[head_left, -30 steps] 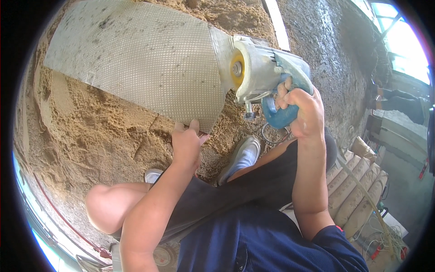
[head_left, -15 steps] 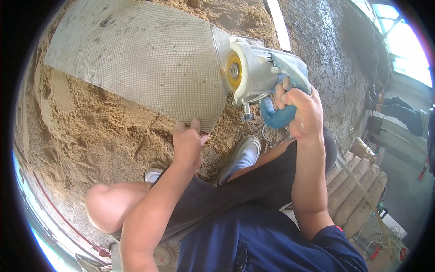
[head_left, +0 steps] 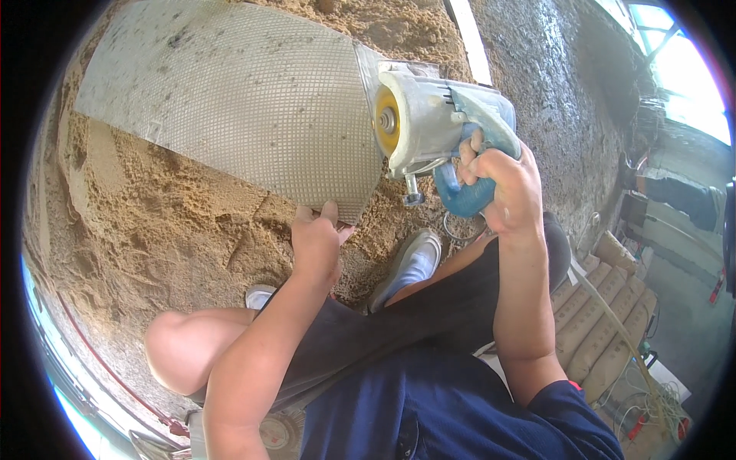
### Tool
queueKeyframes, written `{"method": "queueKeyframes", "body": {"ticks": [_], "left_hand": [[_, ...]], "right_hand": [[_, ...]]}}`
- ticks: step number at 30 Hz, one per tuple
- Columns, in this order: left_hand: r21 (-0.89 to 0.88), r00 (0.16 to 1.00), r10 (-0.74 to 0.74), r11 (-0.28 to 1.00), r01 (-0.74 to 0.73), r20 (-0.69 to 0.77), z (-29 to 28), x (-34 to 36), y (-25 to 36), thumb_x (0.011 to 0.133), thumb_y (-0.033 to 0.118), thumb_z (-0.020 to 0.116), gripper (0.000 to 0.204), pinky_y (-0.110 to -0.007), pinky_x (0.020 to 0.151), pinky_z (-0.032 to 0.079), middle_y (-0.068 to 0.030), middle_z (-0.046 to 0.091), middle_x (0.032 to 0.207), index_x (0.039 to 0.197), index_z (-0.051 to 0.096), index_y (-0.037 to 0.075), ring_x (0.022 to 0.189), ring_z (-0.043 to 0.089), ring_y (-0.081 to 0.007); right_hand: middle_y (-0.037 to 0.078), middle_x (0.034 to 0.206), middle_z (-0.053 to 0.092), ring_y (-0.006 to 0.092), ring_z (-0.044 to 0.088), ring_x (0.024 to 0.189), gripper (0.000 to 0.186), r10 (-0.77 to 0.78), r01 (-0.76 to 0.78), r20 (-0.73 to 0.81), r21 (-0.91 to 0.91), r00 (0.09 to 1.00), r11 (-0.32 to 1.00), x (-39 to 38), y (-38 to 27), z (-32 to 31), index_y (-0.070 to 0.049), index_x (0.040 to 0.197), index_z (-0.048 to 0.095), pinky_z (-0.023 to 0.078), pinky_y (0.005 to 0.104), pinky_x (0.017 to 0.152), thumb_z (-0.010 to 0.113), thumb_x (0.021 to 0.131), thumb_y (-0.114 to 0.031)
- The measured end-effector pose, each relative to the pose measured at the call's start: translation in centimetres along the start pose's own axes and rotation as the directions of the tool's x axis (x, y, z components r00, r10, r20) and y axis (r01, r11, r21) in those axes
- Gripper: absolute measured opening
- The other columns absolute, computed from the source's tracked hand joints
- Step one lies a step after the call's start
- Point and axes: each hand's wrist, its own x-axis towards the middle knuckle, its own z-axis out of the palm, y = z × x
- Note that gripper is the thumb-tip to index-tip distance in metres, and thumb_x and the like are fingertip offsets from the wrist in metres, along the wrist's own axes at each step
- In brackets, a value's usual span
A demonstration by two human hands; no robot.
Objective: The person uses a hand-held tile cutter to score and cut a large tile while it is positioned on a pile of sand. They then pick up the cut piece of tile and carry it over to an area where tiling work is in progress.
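A large grey tile point(head_left: 253, 107) lies on sand, its gridded underside up. My left hand point(head_left: 314, 234) is closed on its near edge close to the right corner, fingers on top and thumb partly hidden. My right hand point(head_left: 494, 180) wraps around the blue handle of a handheld tile saw point(head_left: 429, 107) with a pale metal housing. Its round yellow-centred blade point(head_left: 389, 120) stands at the tile's right end, beside a narrow strip point(head_left: 368, 65) along that end. The blade's lower edge is hidden, so how deep it sits I cannot tell.
Loose sand point(head_left: 176, 184) surrounds the tile. My shoe point(head_left: 410, 264) is close below the saw. A pale straight bar point(head_left: 469, 38) lies beyond it at the upper right. Stacked bags point(head_left: 606, 314) and tangled cords point(head_left: 659, 402) are at the right; another person's leg point(head_left: 678, 199) shows there.
My right hand has shifted the tile saw slightly left and a little farther away along the tile's end. My left hand and the tile stay put. The other person's leg has moved slightly.
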Motion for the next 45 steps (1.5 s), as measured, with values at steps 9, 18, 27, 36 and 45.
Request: {"method": "queueKeyframes", "body": {"ticks": [9, 18, 27, 36, 45], "left_hand": [[0.025, 1.000, -0.015, 1.000, 0.015, -0.021, -0.7, 0.5, -0.4, 0.103, 0.010, 0.045, 0.032, -0.049, 0.101, 0.047, -0.0188, 0.053, 0.134, 0.132, 0.040, -0.004, 0.120, 0.057, -0.0316], [0.030, 0.999, -0.025, 0.999, 0.027, -0.044, -0.1, 0.2, -0.1, 0.103, 0.012, 0.045, 0.032, -0.045, 0.098, 0.048, -0.0180, 0.054, 0.133, 0.131, 0.041, -0.002, 0.119, 0.058, -0.0300], [0.055, 0.998, -0.024, 0.998, 0.027, -0.059, -0.3, 0.3, -0.3, 0.103, 0.012, 0.047, 0.030, -0.044, 0.097, 0.047, -0.0167, 0.055, 0.129, 0.129, 0.043, -0.002, 0.116, 0.059, -0.0291], [0.017, 0.998, -0.029, 0.999, 0.030, -0.059, -0.2, 0.4, -0.3, 0.103, 0.012, 0.047, 0.029, -0.043, 0.096, 0.048, -0.0162, 0.057, 0.127, 0.127, 0.045, -0.003, 0.114, 0.060, -0.0282], [0.016, 1.000, 0.001, 1.000, 0.000, -0.025, -0.4, 0.6, -0.5, 0.102, 0.012, 0.048, 0.031, -0.045, 0.099, 0.047, -0.0167, 0.056, 0.129, 0.129, 0.044, -0.003, 0.116, 0.059, -0.0295]], "right_hand": [[0.007, 0.071, 0.050, 0.0164, 0.045, 0.063, 0.021, -0.008, 0.006, -0.062, -0.045, 0.998, 0.999, -0.3, -0.1, -0.7, -0.002, 0.088, 0.056, 0.039, 0.0308, 0.063, 0.051, 0.068, 0.002], [0.006, 0.071, 0.051, 0.0161, 0.047, 0.063, 0.020, 0.018, -0.018, -0.006, -0.009, 1.000, 1.000, -0.5, 0.0, -0.5, -0.002, 0.087, 0.055, 0.040, 0.0305, 0.064, 0.053, 0.068, 0.002], [0.008, 0.070, 0.054, 0.0159, 0.048, 0.063, 0.014, 0.009, -0.011, -0.061, -0.029, 0.998, 1.000, -0.6, -0.3, -0.1, -0.001, 0.080, 0.056, 0.039, 0.0289, 0.062, 0.051, 0.066, 0.001], [0.006, 0.072, 0.051, 0.0161, 0.046, 0.063, 0.019, 0.004, -0.004, -0.031, -0.024, 1.000, 1.000, -0.5, -0.2, -0.9, -0.002, 0.086, 0.055, 0.039, 0.0299, 0.063, 0.051, 0.068, 0.003], [0.008, 0.069, 0.054, 0.0160, 0.048, 0.063, 0.014, 0.024, -0.025, -0.026, -0.017, 0.999, 1.000, -0.6, -0.1, -0.3, -0.002, 0.078, 0.056, 0.038, 0.0285, 0.062, 0.052, 0.065, 0.002]]}}
